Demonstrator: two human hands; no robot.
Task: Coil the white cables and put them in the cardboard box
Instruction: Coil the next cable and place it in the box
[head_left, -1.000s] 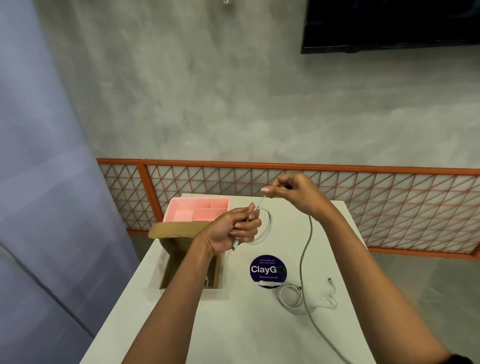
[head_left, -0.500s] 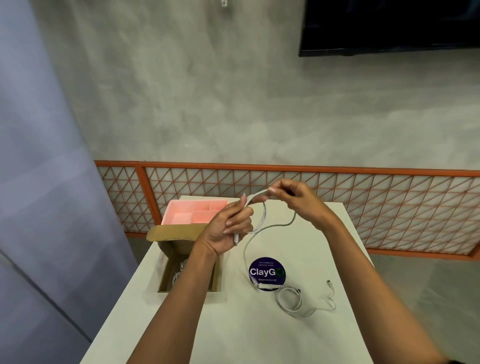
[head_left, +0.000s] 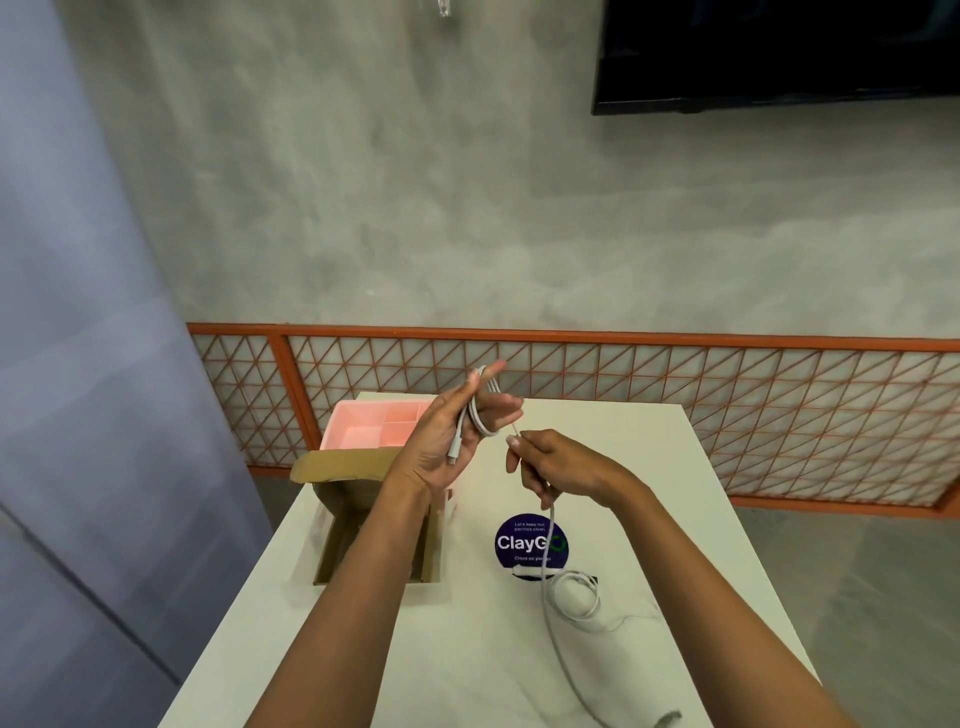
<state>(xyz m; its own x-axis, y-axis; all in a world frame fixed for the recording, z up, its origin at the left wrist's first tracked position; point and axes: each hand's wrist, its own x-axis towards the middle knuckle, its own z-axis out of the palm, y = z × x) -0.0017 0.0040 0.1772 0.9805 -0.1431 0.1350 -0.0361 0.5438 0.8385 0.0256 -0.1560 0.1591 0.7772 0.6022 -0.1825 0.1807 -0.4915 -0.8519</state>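
My left hand (head_left: 457, 426) is raised above the table, palm toward me, with a white cable (head_left: 480, 415) looped around its fingers and the plug end hanging by the palm. Just right of it and lower, my right hand (head_left: 558, 465) pinches the same cable, which runs down from that hand past the sticker and off the table's near edge. A second white cable (head_left: 571, 597) lies loosely coiled on the table. The open cardboard box (head_left: 332, 545) sits under my left forearm, which hides most of its inside.
A pink compartment tray (head_left: 363, 431) stands behind the box at the far left of the white table (head_left: 467, 665). A round dark blue ClayGo sticker (head_left: 530, 543) lies mid-table. An orange lattice rail (head_left: 675, 395) runs behind the table.
My left hand has opened up and lifted, with the loop now around its fingers. My right hand has dropped lower and slid along the cable toward me.
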